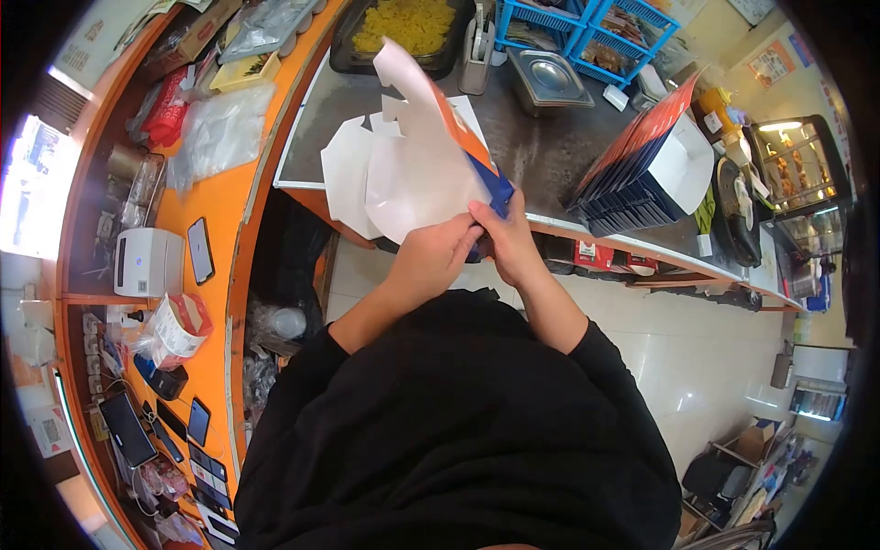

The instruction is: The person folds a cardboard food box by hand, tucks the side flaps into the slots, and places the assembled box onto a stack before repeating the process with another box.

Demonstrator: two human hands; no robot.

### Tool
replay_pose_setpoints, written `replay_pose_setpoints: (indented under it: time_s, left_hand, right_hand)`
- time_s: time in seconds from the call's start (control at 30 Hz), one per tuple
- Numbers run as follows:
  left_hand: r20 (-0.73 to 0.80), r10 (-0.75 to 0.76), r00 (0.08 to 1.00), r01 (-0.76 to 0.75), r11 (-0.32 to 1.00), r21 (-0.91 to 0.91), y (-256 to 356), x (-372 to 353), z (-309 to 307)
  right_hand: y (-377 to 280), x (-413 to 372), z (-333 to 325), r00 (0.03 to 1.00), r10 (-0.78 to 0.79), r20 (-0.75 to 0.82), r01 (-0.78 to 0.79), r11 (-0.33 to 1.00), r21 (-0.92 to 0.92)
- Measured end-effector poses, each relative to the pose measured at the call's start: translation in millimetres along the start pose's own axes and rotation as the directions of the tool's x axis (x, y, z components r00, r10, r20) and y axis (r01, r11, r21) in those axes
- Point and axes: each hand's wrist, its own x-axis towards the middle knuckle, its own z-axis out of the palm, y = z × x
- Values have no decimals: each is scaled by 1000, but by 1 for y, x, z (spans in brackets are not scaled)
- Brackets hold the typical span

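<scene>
No lettering readable: label (pixel 172 332) on paper bag (pixel 198 314), wall poster (pixel 770 68) too small, blurred.

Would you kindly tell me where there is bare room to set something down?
The dark counter has a bare patch between the held carton and the stacked boxes, in front of the metal container. The orange counter has another between the clear plastic bags and the upper phone. Its lower end is crowded with other phones.
</scene>
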Motion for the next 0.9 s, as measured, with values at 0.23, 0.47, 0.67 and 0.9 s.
replay_pose_setpoints:
  time_s: [0.23,0.47,0.67,0.9]
  left_hand:
    - [-425,232,875,80,796,600,-1,15,-76]
    - [-307,-318,897,409,861,304,-6,-18,-66]
    - [-244,-502,830,476,865,-160,-4,-47,-36]
    - [-21,-578,816,577,816,-37,-41,-56,-19]
  right_hand:
    - [-32,-22,-57,950,-55,306,145,949,-280]
    - [-28,-54,-60,944,-116,308,165,977,-137]
    - [-20,-69,-67,951,-49,306,101,983,-156]
    - [-15,-68,-68,982,-3,191,52,966,-253]
